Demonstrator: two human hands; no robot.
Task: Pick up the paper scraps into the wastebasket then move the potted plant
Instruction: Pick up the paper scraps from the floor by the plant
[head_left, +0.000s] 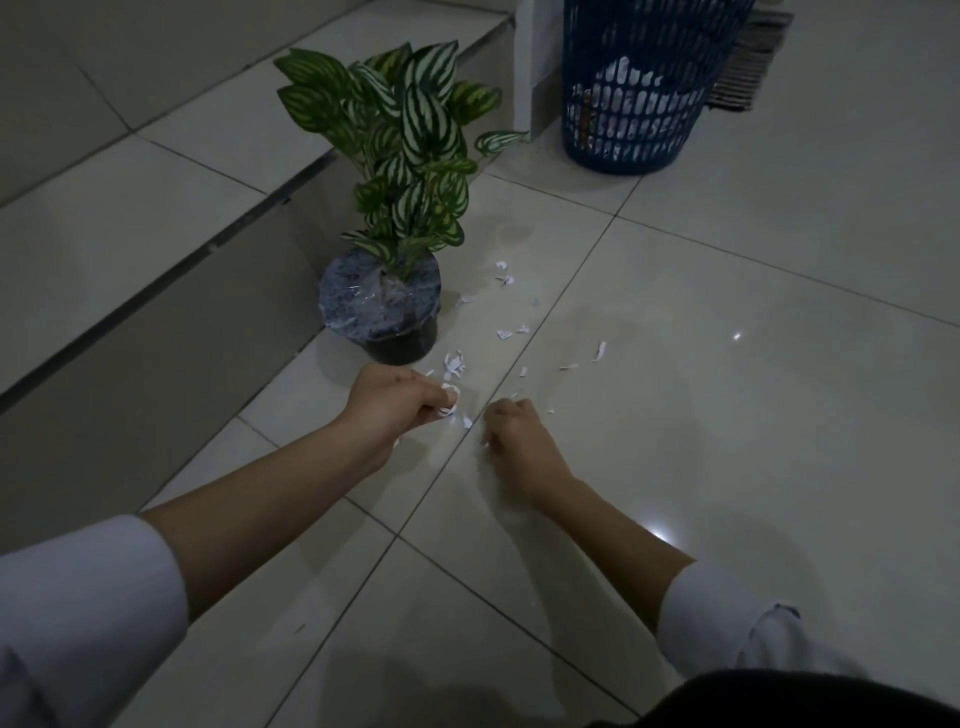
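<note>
Small white paper scraps (505, 333) lie scattered on the pale floor tiles to the right of the potted plant (382, 306), which has striped green leaves and a dark pot wrapped in plastic. My left hand (395, 402) is low at the floor just in front of the pot, fingers closed on a few white scraps. Close beside it, my right hand (514, 434) is curled near the floor with a bit of white paper showing under its fingers. The blue slotted wastebasket (631, 98) stands at the back right with white paper inside.
A tiled step (156, 218) rises along the left, right behind the plant. A white post (532, 78) stands left of the wastebasket, and a striped mat (748, 67) lies behind it. My dark knee (779, 701) fills the bottom right corner.
</note>
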